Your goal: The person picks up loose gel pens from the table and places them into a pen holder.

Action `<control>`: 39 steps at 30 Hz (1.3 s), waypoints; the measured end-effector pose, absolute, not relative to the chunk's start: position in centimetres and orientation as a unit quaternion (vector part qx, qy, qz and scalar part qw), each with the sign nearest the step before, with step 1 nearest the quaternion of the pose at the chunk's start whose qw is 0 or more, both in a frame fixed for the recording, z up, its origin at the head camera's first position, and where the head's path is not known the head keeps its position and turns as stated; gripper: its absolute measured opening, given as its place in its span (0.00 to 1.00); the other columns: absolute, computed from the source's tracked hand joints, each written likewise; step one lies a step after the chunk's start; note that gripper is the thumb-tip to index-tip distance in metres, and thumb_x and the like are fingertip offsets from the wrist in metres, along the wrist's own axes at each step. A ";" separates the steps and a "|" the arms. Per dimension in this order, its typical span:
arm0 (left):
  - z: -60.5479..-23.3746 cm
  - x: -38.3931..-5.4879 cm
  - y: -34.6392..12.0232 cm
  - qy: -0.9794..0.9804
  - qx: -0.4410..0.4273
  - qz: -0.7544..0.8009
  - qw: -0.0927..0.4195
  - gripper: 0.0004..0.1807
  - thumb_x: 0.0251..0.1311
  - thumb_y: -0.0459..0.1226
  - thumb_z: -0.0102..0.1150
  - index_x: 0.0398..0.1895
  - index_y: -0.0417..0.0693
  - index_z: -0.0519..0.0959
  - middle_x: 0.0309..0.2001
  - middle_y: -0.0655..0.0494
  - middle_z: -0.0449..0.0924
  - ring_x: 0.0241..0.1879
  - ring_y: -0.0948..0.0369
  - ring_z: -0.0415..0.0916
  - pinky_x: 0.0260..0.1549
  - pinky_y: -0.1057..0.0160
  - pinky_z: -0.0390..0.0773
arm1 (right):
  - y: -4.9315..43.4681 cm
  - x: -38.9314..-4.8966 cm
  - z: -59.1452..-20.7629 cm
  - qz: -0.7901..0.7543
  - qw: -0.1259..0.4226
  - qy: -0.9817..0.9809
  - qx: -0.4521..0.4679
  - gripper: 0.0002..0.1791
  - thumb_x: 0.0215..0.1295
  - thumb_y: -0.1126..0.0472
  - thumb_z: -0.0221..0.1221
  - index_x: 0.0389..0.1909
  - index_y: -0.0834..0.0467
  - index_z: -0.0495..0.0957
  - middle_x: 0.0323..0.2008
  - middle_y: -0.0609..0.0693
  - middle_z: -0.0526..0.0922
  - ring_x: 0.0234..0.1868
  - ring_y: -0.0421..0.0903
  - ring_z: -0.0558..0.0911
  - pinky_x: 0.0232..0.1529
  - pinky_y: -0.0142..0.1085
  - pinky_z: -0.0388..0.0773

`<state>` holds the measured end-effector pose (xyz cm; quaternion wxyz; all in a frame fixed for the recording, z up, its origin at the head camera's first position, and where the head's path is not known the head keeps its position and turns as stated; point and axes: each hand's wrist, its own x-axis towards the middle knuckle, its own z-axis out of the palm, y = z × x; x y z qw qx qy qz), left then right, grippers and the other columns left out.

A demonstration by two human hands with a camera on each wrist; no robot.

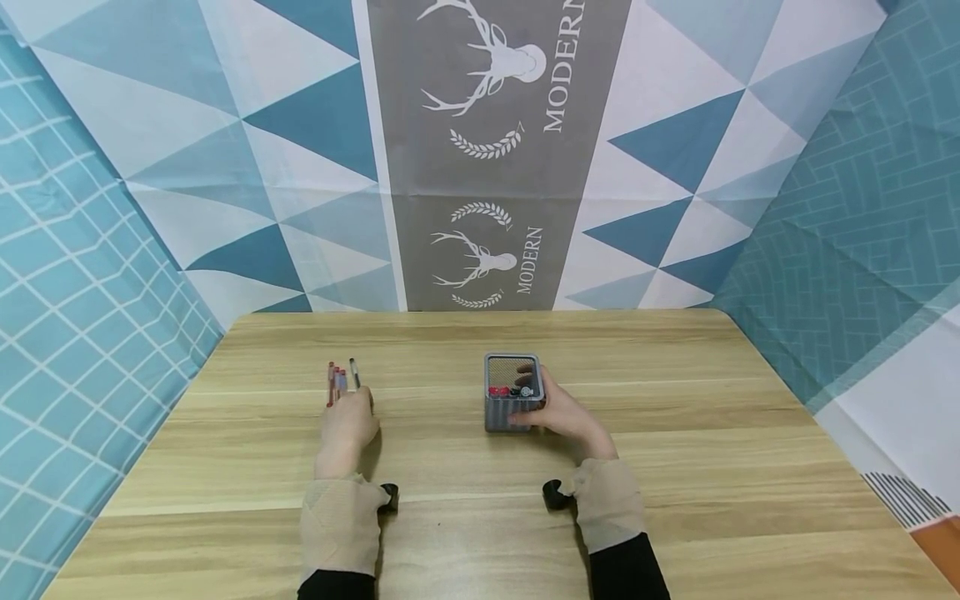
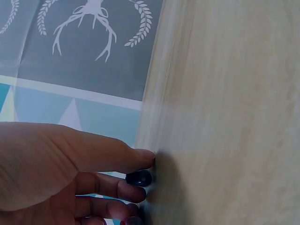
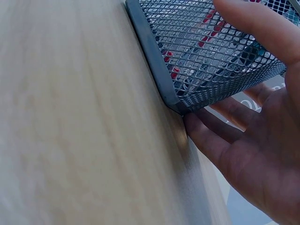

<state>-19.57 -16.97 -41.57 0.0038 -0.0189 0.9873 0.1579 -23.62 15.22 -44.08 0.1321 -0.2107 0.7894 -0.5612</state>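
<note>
At the left of the table, my left hand [image 1: 349, 421] pinches a black-ended pen [image 1: 355, 372] between thumb and fingers. In the left wrist view, the dark end of this pen [image 2: 139, 178] shows beside the thumb, close to the tabletop. Several pens with red ends [image 1: 335, 383] lie close together just left of that pen, partly hidden by the hand. My right hand [image 1: 564, 412] grips a dark mesh pen holder [image 1: 498, 414] from its right side, thumb across the near face. Pens with red and black ends [image 1: 504, 391] stand inside; the right wrist view shows them through the mesh [image 3: 206, 61].
The wooden table [image 1: 450, 475] spreads around both hands, its far edge against a patterned cloth backdrop [image 1: 480, 167]. Blue cloth [image 1: 67, 333] hangs on the left and teal cloth [image 1: 862, 250] on the right. A black wrist strap piece [image 1: 555, 495] sits at the right wrist.
</note>
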 end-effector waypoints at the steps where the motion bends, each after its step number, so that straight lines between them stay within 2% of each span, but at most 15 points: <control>1: -41.6 -19.6 -16.9 0.987 -0.019 0.161 0.002 0.08 0.48 0.29 0.55 0.32 0.35 0.72 0.31 0.39 0.78 0.31 0.46 0.77 0.29 0.48 0.75 | 15.2 -23.5 -43.9 -0.563 0.135 0.788 -0.208 0.47 0.46 0.66 0.68 0.64 0.60 0.50 0.62 0.63 0.60 0.61 0.58 0.65 0.61 0.52 0.60; 11: -41.6 -19.6 -16.9 0.984 -0.025 0.176 -0.004 0.10 0.47 0.29 0.55 0.33 0.31 0.71 0.29 0.37 0.77 0.27 0.46 0.76 0.26 0.50 0.75 | 14.7 -22.1 -41.5 -0.570 0.150 0.783 -0.199 0.46 0.47 0.70 0.65 0.65 0.64 0.48 0.62 0.67 0.58 0.59 0.61 0.65 0.60 0.52 0.61; 15: -41.4 -19.5 -17.0 0.979 -0.038 0.201 -0.003 0.17 0.48 0.29 0.52 0.42 0.27 0.69 0.33 0.32 0.76 0.28 0.44 0.76 0.26 0.49 0.76 | 14.7 -22.1 -41.5 -0.571 0.150 0.782 -0.200 0.46 0.47 0.70 0.65 0.65 0.64 0.48 0.61 0.68 0.59 0.59 0.61 0.65 0.61 0.52 0.60; 19: -41.3 -19.5 -17.0 0.972 -0.061 0.227 -0.014 0.24 0.50 0.28 0.49 0.51 0.24 0.62 0.35 0.29 0.74 0.28 0.41 0.76 0.26 0.47 0.76 | 14.7 -22.1 -41.6 -0.574 0.153 0.778 -0.203 0.47 0.46 0.71 0.65 0.65 0.65 0.48 0.61 0.69 0.58 0.59 0.61 0.64 0.61 0.53 0.59; 24: -41.2 -19.6 -16.9 0.964 -0.084 0.248 -0.046 0.18 0.51 0.26 0.47 0.45 0.22 0.62 0.31 0.30 0.73 0.28 0.41 0.75 0.25 0.48 0.76 | 14.7 -22.1 -41.4 -0.567 0.150 0.786 -0.197 0.48 0.45 0.69 0.66 0.65 0.64 0.48 0.62 0.67 0.58 0.60 0.61 0.64 0.62 0.53 0.58; 28: -40.9 -19.6 -16.8 0.958 -0.101 0.259 -0.071 0.17 0.51 0.25 0.46 0.44 0.21 0.62 0.33 0.28 0.71 0.29 0.38 0.75 0.26 0.47 0.76 | 14.7 -22.0 -41.3 -0.564 0.147 0.789 -0.195 0.47 0.46 0.69 0.66 0.65 0.64 0.49 0.63 0.66 0.58 0.60 0.61 0.64 0.62 0.54 0.58; 31: -40.6 -19.5 -16.7 0.955 -0.114 0.255 -0.103 0.16 0.54 0.26 0.46 0.45 0.21 0.63 0.35 0.28 0.71 0.30 0.36 0.74 0.27 0.45 0.75 | 14.7 -22.0 -41.3 -0.562 0.148 0.789 -0.198 0.47 0.46 0.69 0.66 0.65 0.65 0.49 0.63 0.67 0.58 0.60 0.61 0.64 0.62 0.53 0.59; 34: -40.4 -19.4 -16.5 0.947 -0.119 0.248 -0.165 0.14 0.56 0.25 0.45 0.43 0.20 0.66 0.34 0.28 0.71 0.30 0.36 0.73 0.29 0.45 0.75 | 14.7 -22.0 -41.3 -0.562 0.149 0.789 -0.199 0.47 0.46 0.69 0.66 0.65 0.65 0.49 0.63 0.67 0.57 0.61 0.61 0.64 0.62 0.53 0.59; 39: -39.7 -19.2 -16.1 0.922 -0.106 0.246 -0.278 0.11 0.50 0.22 0.48 0.37 0.22 0.72 0.31 0.31 0.73 0.29 0.38 0.74 0.30 0.47 0.76 | 14.7 -22.1 -41.4 -0.567 0.150 0.785 -0.199 0.47 0.46 0.70 0.66 0.65 0.65 0.48 0.63 0.67 0.57 0.61 0.61 0.64 0.62 0.53 0.58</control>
